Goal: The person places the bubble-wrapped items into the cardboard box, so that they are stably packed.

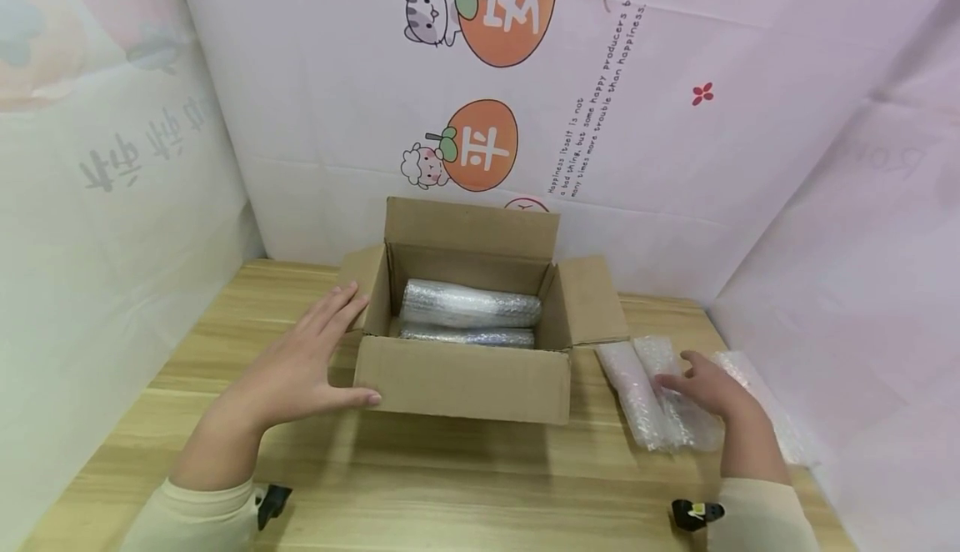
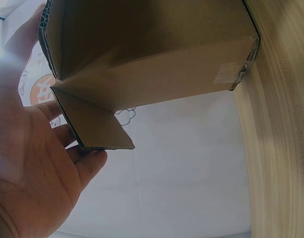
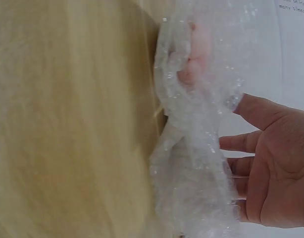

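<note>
An open cardboard box point(image 1: 461, 381) stands on the table with its flaps spread. My left hand point(image 1: 300, 373) is at its left side: the fingers lie against the left flap point(image 2: 95, 121) and the thumb rests on the front flap. Inside the box lie two bubble-wrapped rolls, one silvery roll point(image 1: 471, 305) behind another point(image 1: 468, 336). To the right, my right hand point(image 1: 708, 385) touches a clear bubble-wrapped roll point(image 1: 678, 406) with spread fingers. In the right wrist view this wrap point(image 3: 191, 163) has something pinkish within; its contents cannot be made out.
A pinkish bubble-wrapped roll point(image 1: 636, 398) lies left of the touched one. Another wrapped roll point(image 1: 772, 410) lies by the right wall. White printed sheets point(image 1: 322, 118) enclose the wooden table point(image 1: 450, 485) at the back and both sides. The box's right flap point(image 1: 592, 298) sticks outward.
</note>
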The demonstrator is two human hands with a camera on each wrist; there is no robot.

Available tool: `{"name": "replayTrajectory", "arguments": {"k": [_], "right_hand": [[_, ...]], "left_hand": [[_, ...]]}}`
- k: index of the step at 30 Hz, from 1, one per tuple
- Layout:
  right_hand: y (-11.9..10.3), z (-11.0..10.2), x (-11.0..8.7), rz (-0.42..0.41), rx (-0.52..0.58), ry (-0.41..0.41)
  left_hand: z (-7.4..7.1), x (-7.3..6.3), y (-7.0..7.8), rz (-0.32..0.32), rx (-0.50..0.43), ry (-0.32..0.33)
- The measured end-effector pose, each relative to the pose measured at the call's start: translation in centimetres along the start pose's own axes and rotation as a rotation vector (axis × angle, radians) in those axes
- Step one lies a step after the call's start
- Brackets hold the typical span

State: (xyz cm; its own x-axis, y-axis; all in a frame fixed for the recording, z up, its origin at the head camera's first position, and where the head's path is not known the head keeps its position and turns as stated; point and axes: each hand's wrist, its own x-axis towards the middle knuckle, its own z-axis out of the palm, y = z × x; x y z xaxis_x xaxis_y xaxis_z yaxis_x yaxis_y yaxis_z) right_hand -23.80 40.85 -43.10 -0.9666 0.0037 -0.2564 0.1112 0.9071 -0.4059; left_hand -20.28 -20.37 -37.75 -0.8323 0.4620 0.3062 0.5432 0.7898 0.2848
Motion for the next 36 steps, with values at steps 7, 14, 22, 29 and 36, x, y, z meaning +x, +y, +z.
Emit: {"name": "replayTrajectory", "arguments": {"k": [7, 14, 22, 29, 36], "right_hand": [[0.2, 0.5, 0.3, 0.009, -0.019, -0.007], [0.2, 0.5, 0.4, 0.025, -0.038, -0.005], [-0.2, 0.1, 0.0, 0.019, -0.037, -0.004], [-0.4, -0.8, -0.4, 0.017, -0.074, 0.014], [-0.4, -1.9, -0.4, 0.002, -0.082, 0.026]], "left_hand": [[-0.1, 0.0, 0.0, -0.001, 0.002, -0.007], [-0.1, 0.0, -0.1, -0.004, 0.002, -0.008], [-0.1, 0.0, -0.1, -0.004, 0.007, -0.014], [-0.1, -0.1, 0.0, -0.004, 0.003, -0.01], [-0.2, -0.1, 0.2, -0.003, 0.002, -0.008]]}}
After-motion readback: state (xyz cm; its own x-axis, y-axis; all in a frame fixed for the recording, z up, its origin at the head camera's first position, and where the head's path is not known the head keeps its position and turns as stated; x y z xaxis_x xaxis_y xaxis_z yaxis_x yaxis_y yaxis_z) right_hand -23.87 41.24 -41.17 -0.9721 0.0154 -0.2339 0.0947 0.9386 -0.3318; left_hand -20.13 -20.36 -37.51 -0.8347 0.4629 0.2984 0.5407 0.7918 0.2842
